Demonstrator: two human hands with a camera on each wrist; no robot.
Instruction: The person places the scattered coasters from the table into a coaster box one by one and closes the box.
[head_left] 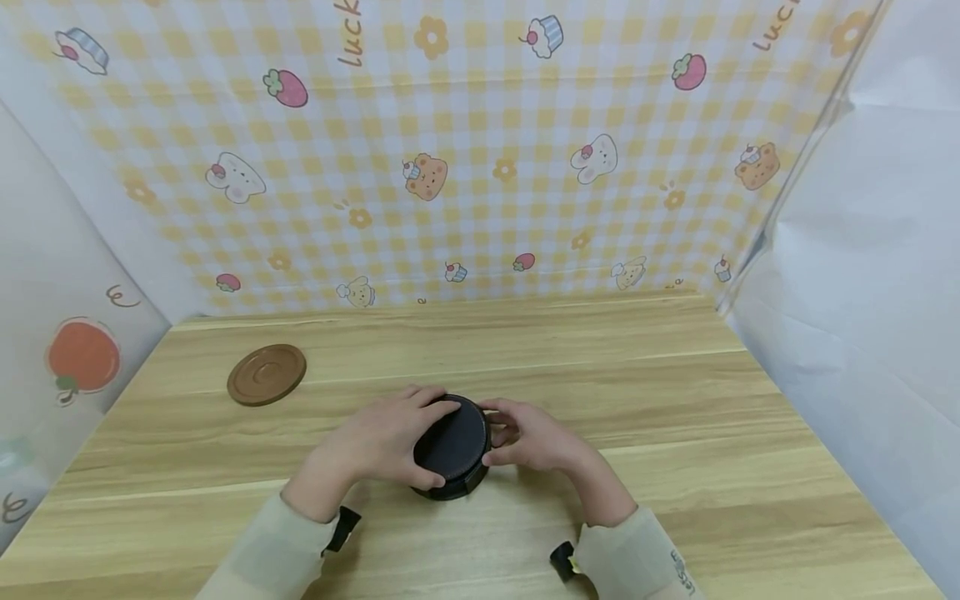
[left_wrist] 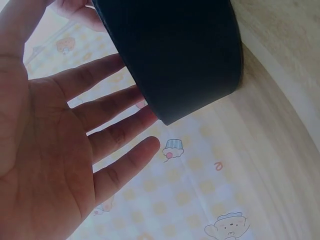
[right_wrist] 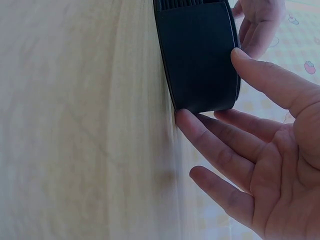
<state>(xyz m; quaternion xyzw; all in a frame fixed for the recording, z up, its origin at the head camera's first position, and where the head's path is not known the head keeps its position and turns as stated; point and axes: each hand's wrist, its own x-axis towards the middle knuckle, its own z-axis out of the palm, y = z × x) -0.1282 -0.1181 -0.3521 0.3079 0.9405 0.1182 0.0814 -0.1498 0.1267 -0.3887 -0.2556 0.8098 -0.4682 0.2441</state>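
Observation:
A round black coaster holder [head_left: 453, 442] with a flat, stitched top sits on the wooden table. My left hand [head_left: 382, 437] grips its left side, thumb at the front edge and fingers over the far rim. From the right, my right hand [head_left: 536, 437] pinches the side, with the thumb near the front and the fingers behind. In the right wrist view, the holder [right_wrist: 200, 60] has a smooth side wall and a gap showing stacked dark ridges; the thumb touches its upper rim. The left wrist view shows its plain dark wall [left_wrist: 175, 50] beside the extended fingers.
A brown round coaster [head_left: 266, 375] with a ringed centre lies on the table [head_left: 600, 358] at the back left. A yellow checked cloth [head_left: 480, 125] hangs behind the table. White sheets [head_left: 847, 250] stand along the sides.

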